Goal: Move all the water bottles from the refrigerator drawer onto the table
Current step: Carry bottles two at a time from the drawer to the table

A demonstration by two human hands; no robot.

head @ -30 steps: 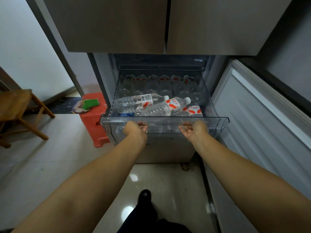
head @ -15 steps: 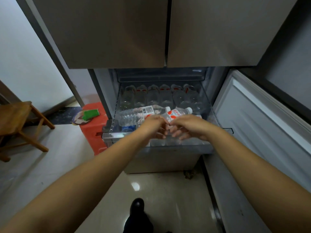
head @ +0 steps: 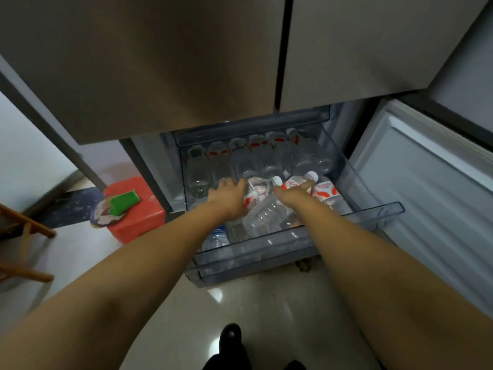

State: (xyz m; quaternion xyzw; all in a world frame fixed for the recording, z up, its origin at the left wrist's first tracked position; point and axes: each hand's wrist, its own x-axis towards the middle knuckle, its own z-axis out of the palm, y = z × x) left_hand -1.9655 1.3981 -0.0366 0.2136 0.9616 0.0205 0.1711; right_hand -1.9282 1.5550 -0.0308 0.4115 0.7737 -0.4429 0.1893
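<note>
Both hands [head: 266,196] on bottles [head: 262,209] in drawer [head: 293,244].

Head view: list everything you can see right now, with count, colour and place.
refrigerator drawer: one, clear plastic, pulled out below the steel doors
lying bottles: several, clear with red-white labels, piled at the drawer front
back-row bottles: about six, clear, rear of drawer
stool: one, red, left of fridge
sponge: one, green, on stool
wooden chair: one, brown, far left
left hand: on a lying bottle
right hand: on another bottle; grip unclear on both
</note>
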